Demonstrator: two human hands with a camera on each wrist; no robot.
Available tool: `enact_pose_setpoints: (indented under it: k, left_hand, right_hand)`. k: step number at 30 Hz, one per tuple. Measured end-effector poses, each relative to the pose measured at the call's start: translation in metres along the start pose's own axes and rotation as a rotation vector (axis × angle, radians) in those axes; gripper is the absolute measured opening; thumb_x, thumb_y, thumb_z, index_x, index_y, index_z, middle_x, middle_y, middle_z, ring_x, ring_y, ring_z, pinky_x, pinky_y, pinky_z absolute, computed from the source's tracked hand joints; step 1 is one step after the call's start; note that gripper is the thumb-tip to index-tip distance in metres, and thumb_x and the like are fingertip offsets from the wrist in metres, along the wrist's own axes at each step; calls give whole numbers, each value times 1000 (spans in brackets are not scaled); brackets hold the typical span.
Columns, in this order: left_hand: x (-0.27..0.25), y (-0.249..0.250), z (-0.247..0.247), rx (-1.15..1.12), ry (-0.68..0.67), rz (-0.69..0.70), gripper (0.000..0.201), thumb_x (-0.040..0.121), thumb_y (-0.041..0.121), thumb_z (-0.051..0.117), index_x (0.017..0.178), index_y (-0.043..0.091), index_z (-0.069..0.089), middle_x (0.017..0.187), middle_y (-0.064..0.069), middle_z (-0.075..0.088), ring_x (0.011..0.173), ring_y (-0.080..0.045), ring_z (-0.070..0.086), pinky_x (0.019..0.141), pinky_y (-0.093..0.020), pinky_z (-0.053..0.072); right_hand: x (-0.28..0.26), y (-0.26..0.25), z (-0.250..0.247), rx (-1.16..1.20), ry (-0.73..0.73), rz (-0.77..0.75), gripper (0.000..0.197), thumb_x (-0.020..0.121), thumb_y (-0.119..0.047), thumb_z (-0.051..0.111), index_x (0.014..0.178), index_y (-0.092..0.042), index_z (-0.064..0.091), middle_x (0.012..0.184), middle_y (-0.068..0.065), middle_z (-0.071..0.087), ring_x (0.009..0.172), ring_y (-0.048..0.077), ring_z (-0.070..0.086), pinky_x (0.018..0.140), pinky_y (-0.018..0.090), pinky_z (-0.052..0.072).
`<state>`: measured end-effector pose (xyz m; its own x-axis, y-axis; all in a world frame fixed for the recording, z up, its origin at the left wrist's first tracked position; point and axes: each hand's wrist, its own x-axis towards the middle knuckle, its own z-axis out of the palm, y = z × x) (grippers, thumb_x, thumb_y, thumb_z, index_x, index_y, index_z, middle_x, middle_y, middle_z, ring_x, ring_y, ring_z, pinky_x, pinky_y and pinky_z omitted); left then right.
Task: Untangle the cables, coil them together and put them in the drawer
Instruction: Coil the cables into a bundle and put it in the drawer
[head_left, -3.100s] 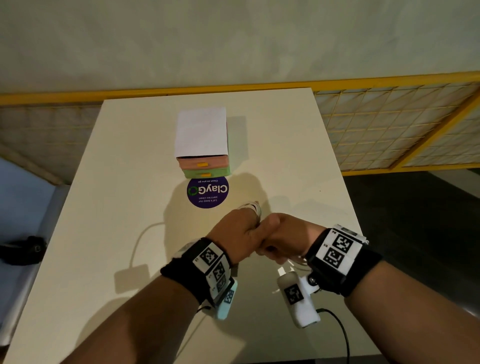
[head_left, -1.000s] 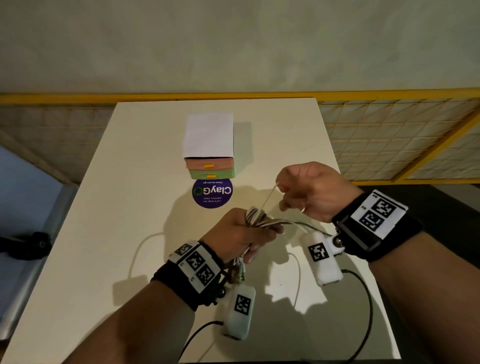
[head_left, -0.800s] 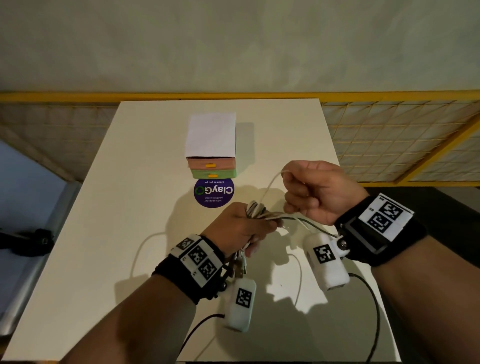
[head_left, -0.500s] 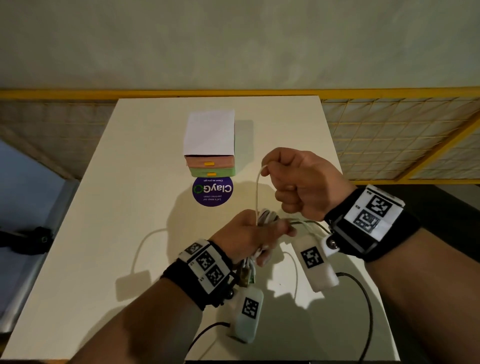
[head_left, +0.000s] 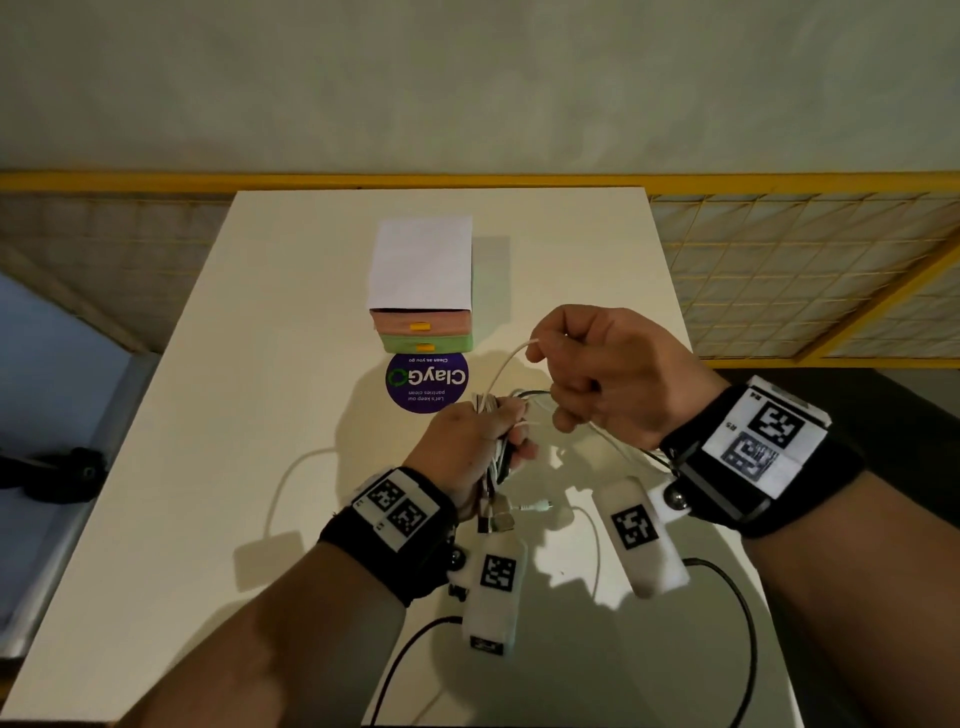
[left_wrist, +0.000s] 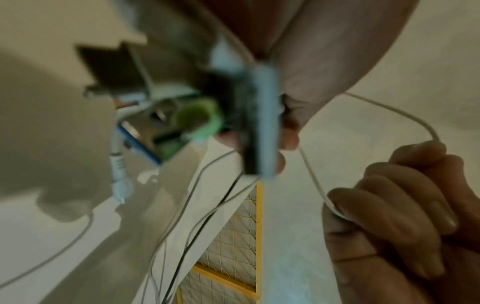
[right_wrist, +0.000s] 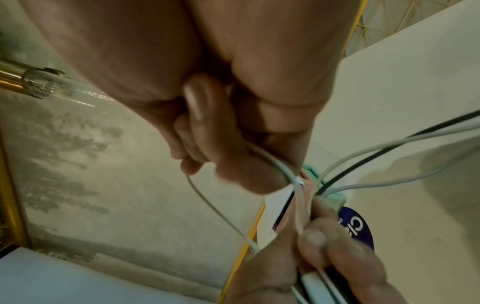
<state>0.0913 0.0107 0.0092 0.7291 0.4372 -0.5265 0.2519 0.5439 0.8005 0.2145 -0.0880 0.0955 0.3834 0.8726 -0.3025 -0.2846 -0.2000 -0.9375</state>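
My left hand (head_left: 488, 441) grips a coiled bundle of white and black cables (head_left: 501, 457) above the table's middle. Plug ends (head_left: 498, 517) dangle beneath it. My right hand (head_left: 566, 374) is fisted just right of it and pinches a loop of white cable (head_left: 504, 366) that runs back to the bundle. The left wrist view shows my right hand (left_wrist: 389, 216) holding that white strand (left_wrist: 311, 176). In the right wrist view, white and black strands (right_wrist: 363, 156) lead into my left fingers (right_wrist: 327, 248). The small drawer box (head_left: 421, 270) stands beyond, its pink drawer (head_left: 395, 328) and green drawer (head_left: 400, 344) closed.
A round purple sticker (head_left: 427, 382) lies on the white table (head_left: 249, 374) in front of the box. One white cable end (head_left: 283, 488) trails across the table at the left. Yellow mesh fencing (head_left: 789, 270) borders the right and far sides. A black object (head_left: 62, 473) sits off the left edge.
My hands were pressed together; the right hand has since drawn away up and to the right, pulling out a white cable loop and circling it over the bundle held by the left.
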Motion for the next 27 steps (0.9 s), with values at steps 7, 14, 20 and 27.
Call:
enact_pose_setpoints:
  k: [7, 14, 20, 27]
  left_hand:
    - [5, 13, 5, -65, 34, 18, 19, 100, 11, 53, 86, 1, 59, 55, -1, 51, 51, -14, 56, 58, -26, 51]
    - [13, 27, -5, -182, 55, 131, 23, 92, -1, 57, 74, 10, 65, 48, 2, 44, 41, -12, 46, 43, -20, 39]
    - [15, 17, -15, 151, -195, 271, 19, 61, 8, 79, 78, 6, 69, 47, -3, 47, 39, -15, 41, 46, -22, 39]
    - [18, 32, -6, 149, 111, 128, 51, 94, 50, 56, 66, 10, 71, 52, -8, 41, 40, -18, 36, 42, -23, 31]
  right_hand:
    - [2, -2, -1, -15, 51, 17, 21, 102, -12, 44, 87, -6, 56, 52, -1, 27, 42, 9, 17, 45, 18, 16]
    - [2, 14, -27, -123, 45, 35, 44, 82, -16, 70, 51, -17, 39, 50, -2, 19, 42, 10, 15, 44, 22, 13]
    - [9, 10, -32, 33, 53, -137, 42, 66, -20, 74, 42, -16, 40, 39, -3, 30, 36, 13, 29, 51, 32, 34]
    - [25, 34, -47, -527, 263, -89, 37, 70, -31, 70, 49, -6, 52, 50, 9, 48, 56, 27, 51, 62, 40, 40]
